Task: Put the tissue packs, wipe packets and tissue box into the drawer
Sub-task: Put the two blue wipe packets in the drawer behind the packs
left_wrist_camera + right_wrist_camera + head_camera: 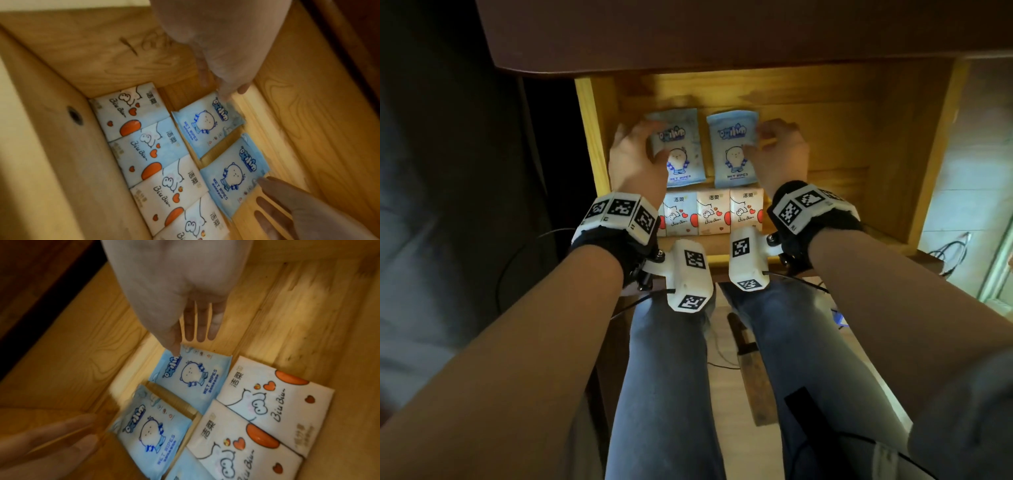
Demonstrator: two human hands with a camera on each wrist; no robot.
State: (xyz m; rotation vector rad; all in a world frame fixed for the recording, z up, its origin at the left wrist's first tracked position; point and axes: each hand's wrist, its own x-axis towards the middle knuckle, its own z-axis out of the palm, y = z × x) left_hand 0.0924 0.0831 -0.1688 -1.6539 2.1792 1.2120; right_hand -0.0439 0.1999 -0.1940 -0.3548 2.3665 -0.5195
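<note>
This looks like a room in a home: a seated person in jeans (671,377) faces a dark brown counter (722,31) with a pale pine drawer (928,164) pulled open over the knees. Household pocket tissue packs (714,212) and cartoon-printed wet wipe packets (734,150) lie inside it. Light wood flooring (959,192) and loose cables (948,251) show to the right

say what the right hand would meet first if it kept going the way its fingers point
Likely the right wipe packet: the right hand's fingertips already sit at its outer edge, pointing across it. Depth is hard to judge.
</note>
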